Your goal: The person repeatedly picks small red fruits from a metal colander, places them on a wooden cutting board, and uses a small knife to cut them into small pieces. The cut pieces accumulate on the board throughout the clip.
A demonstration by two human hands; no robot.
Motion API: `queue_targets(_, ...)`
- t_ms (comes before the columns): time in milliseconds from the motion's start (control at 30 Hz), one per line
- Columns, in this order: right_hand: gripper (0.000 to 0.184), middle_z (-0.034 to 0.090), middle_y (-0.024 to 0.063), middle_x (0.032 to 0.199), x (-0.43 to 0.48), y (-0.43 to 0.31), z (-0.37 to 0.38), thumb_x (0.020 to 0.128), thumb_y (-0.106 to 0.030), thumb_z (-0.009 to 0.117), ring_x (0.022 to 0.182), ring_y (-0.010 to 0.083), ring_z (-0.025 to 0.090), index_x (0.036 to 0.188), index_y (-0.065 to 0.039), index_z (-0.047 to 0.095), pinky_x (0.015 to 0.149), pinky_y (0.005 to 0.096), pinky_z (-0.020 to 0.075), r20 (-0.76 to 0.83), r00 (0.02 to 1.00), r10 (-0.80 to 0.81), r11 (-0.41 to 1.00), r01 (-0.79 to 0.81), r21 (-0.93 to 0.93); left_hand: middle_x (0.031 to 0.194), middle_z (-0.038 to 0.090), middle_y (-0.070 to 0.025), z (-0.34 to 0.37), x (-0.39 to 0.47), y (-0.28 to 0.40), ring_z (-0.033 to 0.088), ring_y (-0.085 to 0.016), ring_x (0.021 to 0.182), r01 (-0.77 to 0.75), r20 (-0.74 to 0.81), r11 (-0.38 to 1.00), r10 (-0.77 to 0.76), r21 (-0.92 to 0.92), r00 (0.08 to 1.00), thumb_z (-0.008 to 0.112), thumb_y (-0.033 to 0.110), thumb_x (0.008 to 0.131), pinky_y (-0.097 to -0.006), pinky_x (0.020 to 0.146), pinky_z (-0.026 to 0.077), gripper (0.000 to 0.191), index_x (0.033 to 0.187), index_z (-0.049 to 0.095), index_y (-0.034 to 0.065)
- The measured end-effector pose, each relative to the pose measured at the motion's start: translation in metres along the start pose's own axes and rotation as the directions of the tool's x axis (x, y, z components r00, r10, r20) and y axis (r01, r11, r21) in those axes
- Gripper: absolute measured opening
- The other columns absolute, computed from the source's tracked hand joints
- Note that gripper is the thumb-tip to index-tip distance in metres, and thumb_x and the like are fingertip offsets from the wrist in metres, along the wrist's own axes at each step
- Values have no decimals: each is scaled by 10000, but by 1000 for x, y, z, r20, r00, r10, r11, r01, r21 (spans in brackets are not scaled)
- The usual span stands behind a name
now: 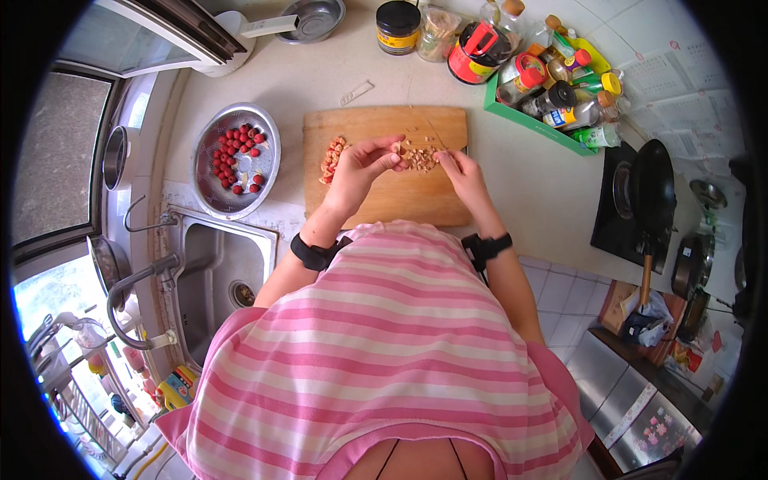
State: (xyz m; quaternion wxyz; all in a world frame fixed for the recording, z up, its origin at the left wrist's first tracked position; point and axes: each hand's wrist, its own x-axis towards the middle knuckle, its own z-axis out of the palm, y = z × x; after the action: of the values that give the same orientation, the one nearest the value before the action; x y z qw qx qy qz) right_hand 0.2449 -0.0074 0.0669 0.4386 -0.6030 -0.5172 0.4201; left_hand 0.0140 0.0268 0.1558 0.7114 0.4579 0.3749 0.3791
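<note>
My left hand point(373, 165) is over the wooden cutting board point(390, 201), with a small pale piece of fruit point(396, 146) pinched between thumb and fingers. My right hand point(462, 171) is at the board's right side, fingertips together beside a pile of small brownish seeds or bits point(423, 158); whether it holds something is too small to tell. A thin blade-like edge runs on the board just beyond it. Partly behind my left hand lie cut reddish fruit pieces point(332, 157). Left of the board, a perforated metal colander point(273, 174) holds several whole red fruits point(230, 148), which look like hawthorns.
A steel sink point(207, 264) with a faucet point(129, 282) is at the lower left. Beyond the board lies a small clear strip point(357, 93). Jars and a green box point(540, 129) of bottles stand at the back right. A wok point(651, 186) sits on the stove at right.
</note>
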Motion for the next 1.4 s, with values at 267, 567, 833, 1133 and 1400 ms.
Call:
queue_targets(267,266,431,75,596,-63,-155,-50,970,-217,570,526,118,415,1119,-13,653,505,290,357,190,981,-34,971,78,-226,987,639,-75,12,-12,20,606,-148,884,-162,147,975,185,-154,972,579,88,956,-286,812,491,339,1276,573,-24)
queue_targets(567,261,440,98,559,-67,-174,-50,953,-217,590,474,179,438,1128,-39,666,484,320,368,218,972,-87,933,156,-326,1072,590,-79,21,-21,39,603,-160,960,-264,103,964,266,-30,959,582,32,940,-292,813,512,318,1253,586,-21)
queue_targets(833,255,476,107,559,-71,-180,-44,948,-195,590,465,189,467,1120,-24,670,484,324,380,194,975,-104,925,166,-341,1053,556,-60,27,-28,44,593,-138,967,-363,26,924,363,118,931,567,-25,932,-269,851,522,306,1236,598,-14)
queue_targets(1133,252,509,77,583,-84,-178,-26,933,-150,613,477,142,462,1136,-10,663,468,291,372,77,992,-101,951,119,-284,1056,553,-70,36,-29,42,588,-140,972,-443,-67,885,455,141,888,583,-51,910,-258,859,524,297,1205,614,-30)
queue_targets(1400,235,555,83,650,-86,-175,-14,924,-125,620,500,141,474,1119,-1,656,470,278,376,25,990,-139,965,141,-221,1075,562,-84,41,-31,38,617,-187,961,-432,-102,888,449,157,887,575,-44,918,-301,864,511,296,1212,602,-28)
